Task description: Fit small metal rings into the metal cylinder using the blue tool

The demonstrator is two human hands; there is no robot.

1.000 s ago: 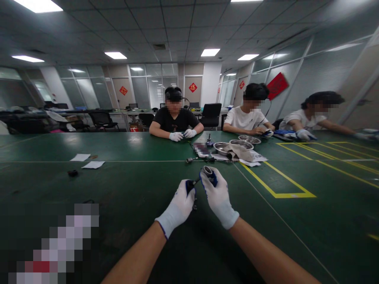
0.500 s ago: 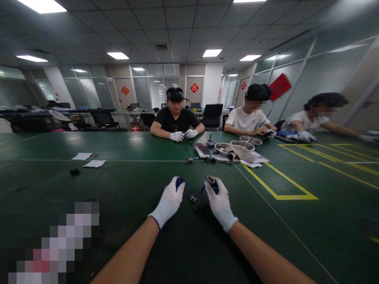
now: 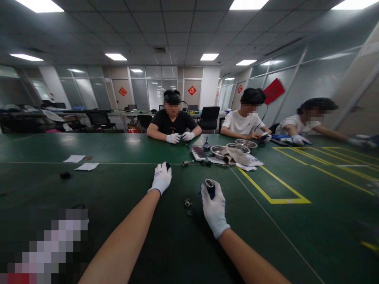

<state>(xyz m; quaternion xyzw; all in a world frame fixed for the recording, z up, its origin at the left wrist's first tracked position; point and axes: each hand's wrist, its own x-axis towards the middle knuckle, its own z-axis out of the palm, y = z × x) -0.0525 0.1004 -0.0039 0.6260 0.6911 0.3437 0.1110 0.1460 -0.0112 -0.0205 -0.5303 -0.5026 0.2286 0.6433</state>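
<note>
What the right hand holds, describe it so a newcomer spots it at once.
On the green table, find the small loose metal parts. Just right of them, the gloved right hand grips a dark part. It alone there has a round, bright-rimmed end, and it is bigger than those loose pieces.

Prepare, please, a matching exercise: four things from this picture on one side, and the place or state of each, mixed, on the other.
1. left hand
2. right hand
3. small metal parts
4. beige cloth

A. by the metal bowls
B. around a dark part with a round metal end
C. farther forward than the other hand
D. grouped loosely on the green table

Pairs: 1-C, 2-B, 3-D, 4-A
</note>
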